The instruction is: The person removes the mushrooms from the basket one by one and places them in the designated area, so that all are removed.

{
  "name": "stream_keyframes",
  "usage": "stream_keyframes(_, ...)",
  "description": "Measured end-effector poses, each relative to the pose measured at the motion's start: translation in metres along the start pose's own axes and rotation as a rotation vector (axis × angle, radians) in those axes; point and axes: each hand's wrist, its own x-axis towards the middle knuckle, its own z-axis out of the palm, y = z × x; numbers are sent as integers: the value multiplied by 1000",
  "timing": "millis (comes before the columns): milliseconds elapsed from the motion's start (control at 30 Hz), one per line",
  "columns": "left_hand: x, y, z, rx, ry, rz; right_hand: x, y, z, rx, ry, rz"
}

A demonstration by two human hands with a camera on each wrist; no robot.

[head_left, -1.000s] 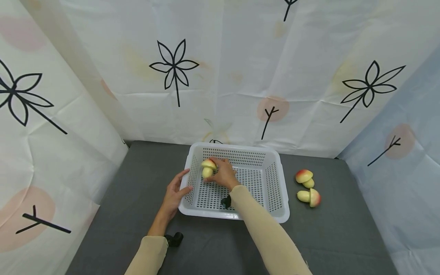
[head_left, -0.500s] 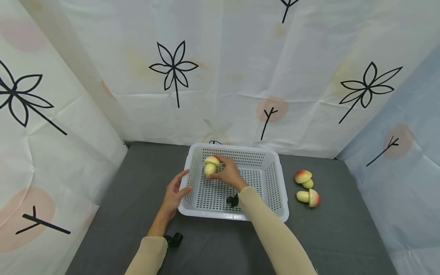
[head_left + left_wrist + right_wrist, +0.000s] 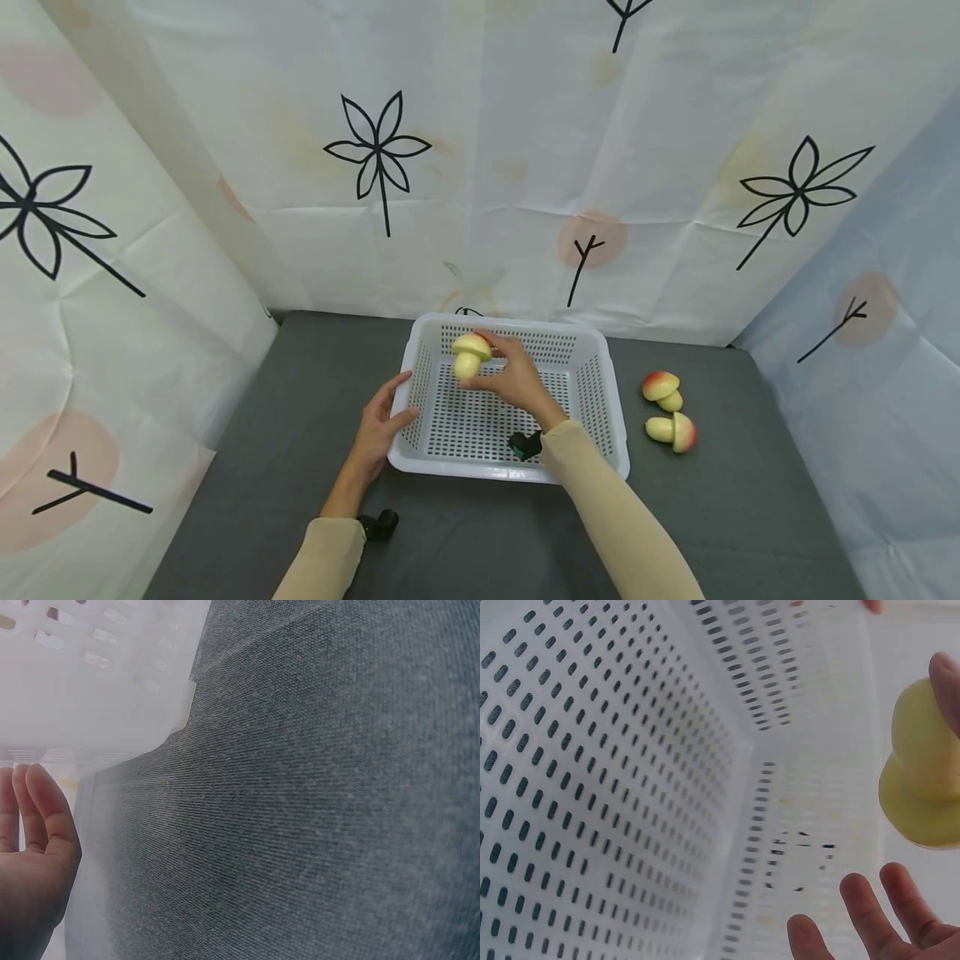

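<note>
In the head view, my right hand (image 3: pixel 515 379) pinches a toy mushroom (image 3: pixel 470 354) with a pale yellow stem and a yellow-red cap. It is held above the left part of a white perforated plastic basket (image 3: pixel 517 472). The right wrist view shows the mushroom (image 3: pixel 922 757) under the thumb, with several other fingers spread out. My left hand (image 3: pixel 377 423) rests against the basket's left rim, fingers fairly straight and thumb across the edge. Its fingers also touch the basket wall in the left wrist view.
Two more toy mushrooms, one upper (image 3: pixel 662 389) and one lower (image 3: pixel 672 431), lie right of the basket on the dark grey cloth-covered table (image 3: pixel 480 542). White patterned curtains (image 3: pixel 480 167) enclose the back and sides. Black wrist devices sit on both wrists.
My right hand has lifted the mushroom from the basket's left part, moving it up and slightly right. The left hand stays at the rim.
</note>
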Motion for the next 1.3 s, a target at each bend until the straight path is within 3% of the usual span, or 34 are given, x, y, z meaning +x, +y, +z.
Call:
stream_keyframes(733,0,-1,0,-23,1,2,-59,-10,-59,116,110,-190)
stream_keyframes(1133,0,-2,0,-17,3,-5,-94,4,-93,115,217,-235)
stream_keyframes(1300,0,-2,0,-11,1,-3,-112,4,-103,117,274,-218)
